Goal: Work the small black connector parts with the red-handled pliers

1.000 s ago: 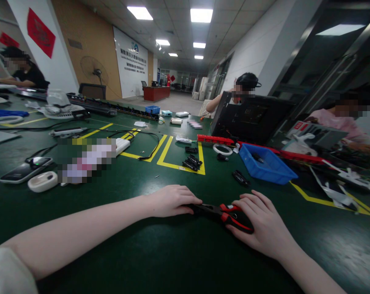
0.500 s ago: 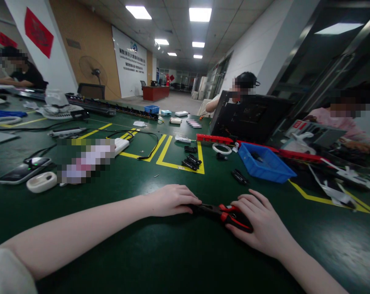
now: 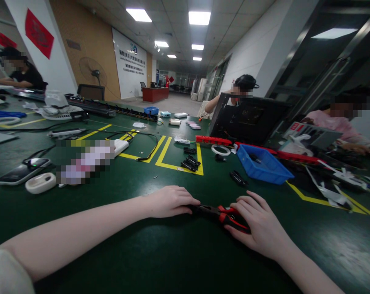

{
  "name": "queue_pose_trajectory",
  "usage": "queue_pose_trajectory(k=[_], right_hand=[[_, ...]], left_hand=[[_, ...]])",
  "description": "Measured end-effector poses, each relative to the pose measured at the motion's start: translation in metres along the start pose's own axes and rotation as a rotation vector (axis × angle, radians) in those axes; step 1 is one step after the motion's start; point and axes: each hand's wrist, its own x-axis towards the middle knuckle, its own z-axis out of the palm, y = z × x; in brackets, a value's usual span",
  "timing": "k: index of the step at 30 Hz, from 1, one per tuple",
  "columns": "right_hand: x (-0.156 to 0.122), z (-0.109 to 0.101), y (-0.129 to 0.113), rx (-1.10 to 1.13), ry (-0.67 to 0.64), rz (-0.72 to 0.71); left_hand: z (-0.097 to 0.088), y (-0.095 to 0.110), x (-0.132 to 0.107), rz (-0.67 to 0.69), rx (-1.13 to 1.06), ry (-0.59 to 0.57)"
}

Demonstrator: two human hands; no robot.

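Note:
A pair of pliers (image 3: 213,210) with red and black handles and dark jaws lies low over the green table, jaws towards the left. My right hand (image 3: 258,222) is closed around the handles, its index finger raised away from them. At the tip of the jaws, my left hand (image 3: 171,202) has its fingers pressed together; a small dark piece seems to be there, mostly hidden by the fingers. Beyond the hands, several small black parts (image 3: 191,162) sit inside a yellow taped square, and another black part (image 3: 238,178) lies to its right.
A blue bin (image 3: 266,167) stands at the right, near a red strip (image 3: 213,140) and a white ring (image 3: 220,150). On the left are a phone-like device (image 3: 22,170), a white case (image 3: 40,182) and cables. A large black panel (image 3: 249,118) stands before a co-worker.
The view has shifted very slightly. Both hands keep their places at the pliers, and I see no clear change in the grip.

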Motion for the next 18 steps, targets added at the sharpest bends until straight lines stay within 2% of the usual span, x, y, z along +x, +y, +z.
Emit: queue_pose_trajectory(k=[9, 18], right_hand=[[-0.0012, 0.0044, 0.0029, -0.047, 0.026, -0.032], [-0.0031, 0.0056, 0.0056, -0.012, -0.027, 0.016]], left_hand=[[0.0011, -0.0003, -0.0004, 0.002, 0.017, 0.002], [0.0018, -0.0009, 0.0, 0.013, 0.011, 0.011]])
